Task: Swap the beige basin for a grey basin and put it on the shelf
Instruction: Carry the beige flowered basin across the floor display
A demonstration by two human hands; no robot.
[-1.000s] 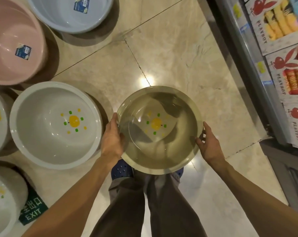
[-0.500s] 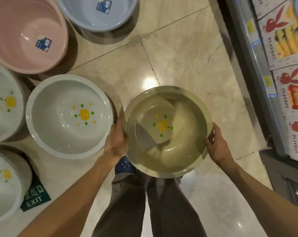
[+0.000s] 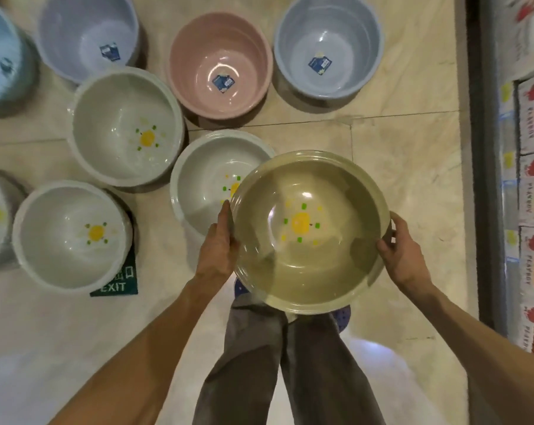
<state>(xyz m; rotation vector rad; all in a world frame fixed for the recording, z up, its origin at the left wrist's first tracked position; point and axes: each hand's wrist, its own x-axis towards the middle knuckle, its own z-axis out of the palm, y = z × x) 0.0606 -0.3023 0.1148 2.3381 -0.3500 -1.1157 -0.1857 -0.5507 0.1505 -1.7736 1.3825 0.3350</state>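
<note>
Basins are crowding the floor (image 3: 397,154) to our left: grey ones (image 3: 72,237) near the left edge, pink (image 3: 221,64) and blue (image 3: 328,47) toward the far edge. We are holding the beige basin (image 3: 308,231) above the floor, over our legs, its rim overlapping the nearest grey basin (image 3: 204,182). Our left hand (image 3: 218,253) and right hand (image 3: 402,256) are gripping opposite rims. We are judging that lowering carelessly could knock that grey basin, or the slick rim could slip.
</note>
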